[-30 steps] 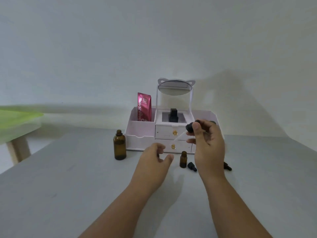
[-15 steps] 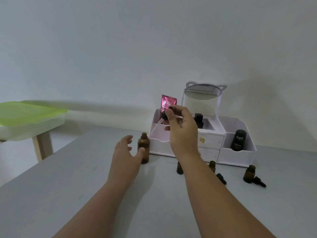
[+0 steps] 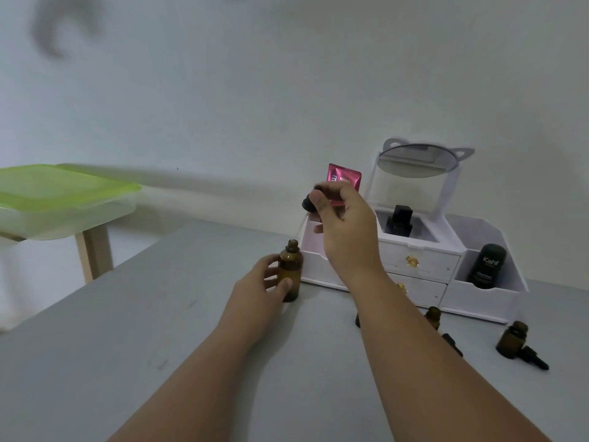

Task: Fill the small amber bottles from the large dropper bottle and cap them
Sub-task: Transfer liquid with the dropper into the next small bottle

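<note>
The large amber bottle (image 3: 290, 272) stands uncapped on the grey table (image 3: 95, 346), and my left hand (image 3: 259, 290) grips its body. Above it, my right hand (image 3: 345, 231) pinches the black dropper cap (image 3: 308, 203) by its bulb; the pipette is hidden. Small amber bottles stand uncapped to the right: one (image 3: 433, 316) beside my right forearm, another (image 3: 512, 339) farther right, a third (image 3: 358, 319) mostly hidden behind the forearm. Small black dropper caps (image 3: 452, 344) (image 3: 535, 358) lie next to them.
A white organiser (image 3: 424, 266) with drawers, a mirror (image 3: 414, 161), a pink sachet (image 3: 344, 178), a black bottle (image 3: 398, 220) and a black Kahf container (image 3: 486, 266) stands behind. A green-lidded box (image 3: 60, 199) rests on a wooden stand at left.
My left hand has reached the large bottle and closed around it. My right hand has carried the dropper cap leftward to above that bottle. The camera has swung left.
</note>
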